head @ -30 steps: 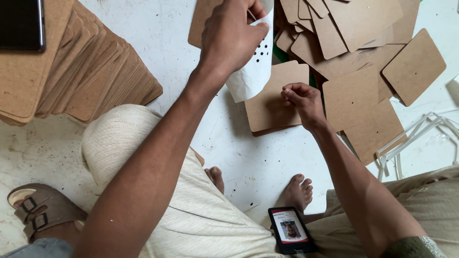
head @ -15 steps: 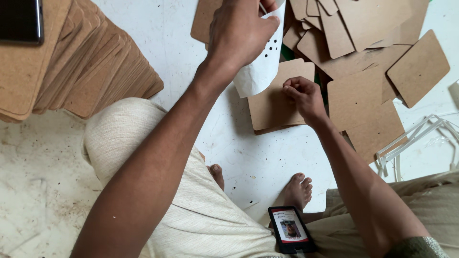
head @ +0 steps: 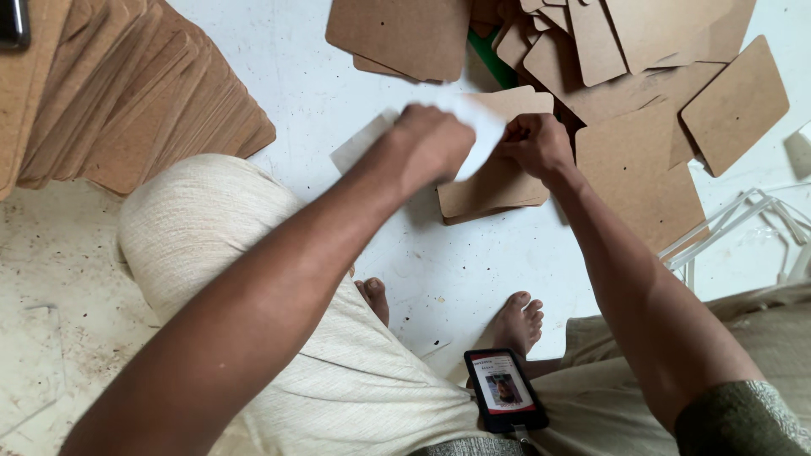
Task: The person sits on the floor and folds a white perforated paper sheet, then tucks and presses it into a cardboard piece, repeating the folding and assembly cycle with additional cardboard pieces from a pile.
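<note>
White, thin and blurred with motion, a sheet of paper or plastic film [head: 473, 127] is lying in the upper centre of the frame, over a small stack of brown hardboard panels [head: 494, 181] on the pale floor [head: 321, 76]. The left hand [head: 431, 148] is closing on the sheet from above, fingers clenched around it; the right hand [head: 536, 143] is pinching its far edge against the stack. The sheet is probably light and limp — best taken at an edge or corner — while the panels look stiff, flat and rounded at the corners, easiest gripped by their sides. A fanned row of like panels [head: 144, 101] is filling the upper left; a loose heap [head: 667, 67] is occupying the upper right, with a green strip [head: 492, 61] showing beneath. A smartphone [head: 505, 390] — dark case, lit screen — is resting on the lap at bottom centre.
</note>
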